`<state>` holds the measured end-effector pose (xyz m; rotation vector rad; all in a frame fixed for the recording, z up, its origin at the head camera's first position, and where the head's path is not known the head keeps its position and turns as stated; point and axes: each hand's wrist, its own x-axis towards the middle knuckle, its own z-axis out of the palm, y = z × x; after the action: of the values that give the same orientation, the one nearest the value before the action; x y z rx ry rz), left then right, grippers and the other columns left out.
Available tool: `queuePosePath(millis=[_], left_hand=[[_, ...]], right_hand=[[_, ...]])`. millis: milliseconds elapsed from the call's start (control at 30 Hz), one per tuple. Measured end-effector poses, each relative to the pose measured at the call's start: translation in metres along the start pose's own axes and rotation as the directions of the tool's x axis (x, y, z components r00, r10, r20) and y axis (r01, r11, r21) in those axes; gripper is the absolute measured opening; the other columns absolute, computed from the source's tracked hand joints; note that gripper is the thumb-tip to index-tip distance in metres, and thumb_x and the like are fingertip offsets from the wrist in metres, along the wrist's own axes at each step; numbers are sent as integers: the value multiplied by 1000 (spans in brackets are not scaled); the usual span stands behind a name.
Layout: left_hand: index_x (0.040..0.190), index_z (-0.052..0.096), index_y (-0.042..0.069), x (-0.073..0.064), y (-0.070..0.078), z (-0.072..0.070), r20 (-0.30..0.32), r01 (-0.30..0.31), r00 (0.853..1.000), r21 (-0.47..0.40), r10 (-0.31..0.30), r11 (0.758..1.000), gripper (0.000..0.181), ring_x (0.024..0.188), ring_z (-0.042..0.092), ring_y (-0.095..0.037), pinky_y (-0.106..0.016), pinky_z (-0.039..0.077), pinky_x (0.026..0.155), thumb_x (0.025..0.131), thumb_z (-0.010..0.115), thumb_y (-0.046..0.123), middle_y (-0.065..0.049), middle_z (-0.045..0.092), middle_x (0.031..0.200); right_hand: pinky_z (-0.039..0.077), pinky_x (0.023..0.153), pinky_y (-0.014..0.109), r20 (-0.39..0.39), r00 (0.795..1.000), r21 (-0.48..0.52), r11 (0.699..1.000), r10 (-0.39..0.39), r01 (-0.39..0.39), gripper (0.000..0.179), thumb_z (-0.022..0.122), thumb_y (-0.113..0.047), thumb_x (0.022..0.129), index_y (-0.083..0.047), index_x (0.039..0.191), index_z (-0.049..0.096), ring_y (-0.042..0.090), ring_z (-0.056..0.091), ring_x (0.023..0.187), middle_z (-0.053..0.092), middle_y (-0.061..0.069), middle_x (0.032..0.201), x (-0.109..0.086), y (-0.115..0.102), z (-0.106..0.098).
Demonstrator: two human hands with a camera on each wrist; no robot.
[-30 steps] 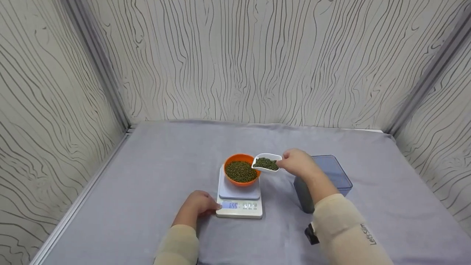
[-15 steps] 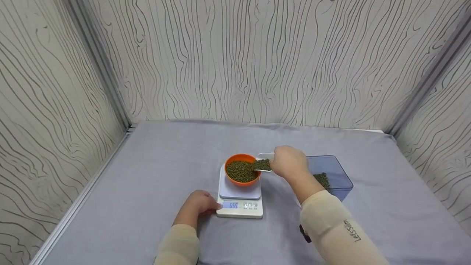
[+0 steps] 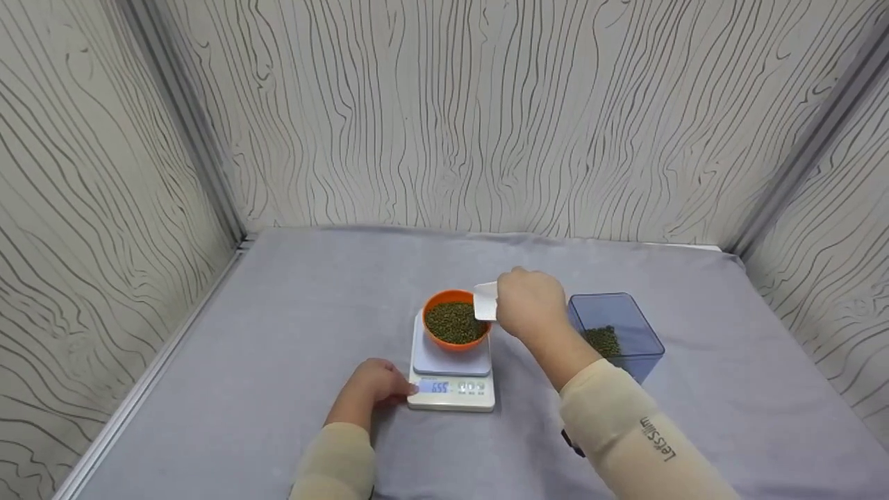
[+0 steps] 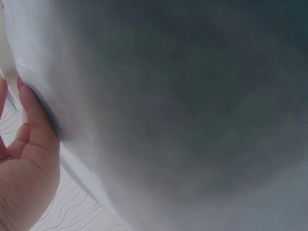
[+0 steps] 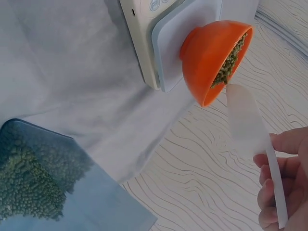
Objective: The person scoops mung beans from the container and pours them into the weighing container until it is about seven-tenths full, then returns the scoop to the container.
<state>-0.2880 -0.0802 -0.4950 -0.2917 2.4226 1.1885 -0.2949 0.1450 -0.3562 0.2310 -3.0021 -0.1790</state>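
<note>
An orange bowl point(image 3: 432, 305) full of small green mung beans point(image 3: 451, 323) stands on a white kitchen scale point(image 3: 453, 364) with lit digits. My right hand point(image 3: 532, 303) grips the handle of a white scoop point(image 5: 246, 118), turned so that its underside shows in the head view. Its front lip is right at the bowl's right rim, by the beans. My left hand point(image 3: 378, 382) holds the scale's front left corner, thumb at the edge by the display. In the left wrist view only part of that hand point(image 4: 30, 166) shows, beside the blurred cloth.
Right of the scale stands a clear bluish bin point(image 3: 635, 319) with more mung beans point(image 3: 603, 340) inside; my right forearm passes in front of it. Grey cloth point(image 3: 305, 298) covers the table, and patterned panels point(image 3: 444, 118) rise behind and at both sides.
My right hand has moved left and turned over, tipping the scoop from level to steeply tilted at the bowl. Beans that lay in it are out of sight. The left hand stays put.
</note>
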Motion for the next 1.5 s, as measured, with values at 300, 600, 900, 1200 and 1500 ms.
queuePosePath(millis=[300,600,900,1200,1500], left_hand=[[72,61,8,1,1,1,0,23,1000,-3,-23,1000,22,65,50,-17,-28,40,58,69,78,20,-3,55,67],[68,59,9,1,-1,2,-23,-5,1000,20,6,1000,24,62,48,-17,-28,39,55,68,79,22,-2,52,64],[71,60,7,1,0,1,-27,35,999,5,-35,999,23,65,50,-18,-29,40,57,68,79,20,-4,55,67],[69,60,7,-1,-1,1,-32,-1,999,9,2,1000,23,62,50,-17,-27,40,56,68,79,20,-3,54,64],[69,61,7,-1,-4,2,-9,-21,1000,-42,21,999,18,60,50,-15,-26,41,55,70,77,16,0,54,61]], right_hand=[[45,58,41,-138,979,-147,981,-147,126,18,66,-16,73,-4,85,60,26,54,67,54,8,76,-3,-7,4],[46,59,43,-106,993,38,997,-56,61,24,62,-28,83,-5,89,60,29,57,71,58,9,80,-5,10,0],[39,53,40,-21,996,299,951,85,-75,22,57,-26,86,-5,82,58,26,52,65,59,9,79,-16,73,-11],[35,49,36,86,975,331,917,204,-221,25,48,-26,91,-3,85,56,25,49,62,57,11,77,-39,138,-18],[41,47,41,224,949,230,935,220,-271,20,49,-15,83,2,86,61,27,53,65,61,18,84,-46,143,-1]])
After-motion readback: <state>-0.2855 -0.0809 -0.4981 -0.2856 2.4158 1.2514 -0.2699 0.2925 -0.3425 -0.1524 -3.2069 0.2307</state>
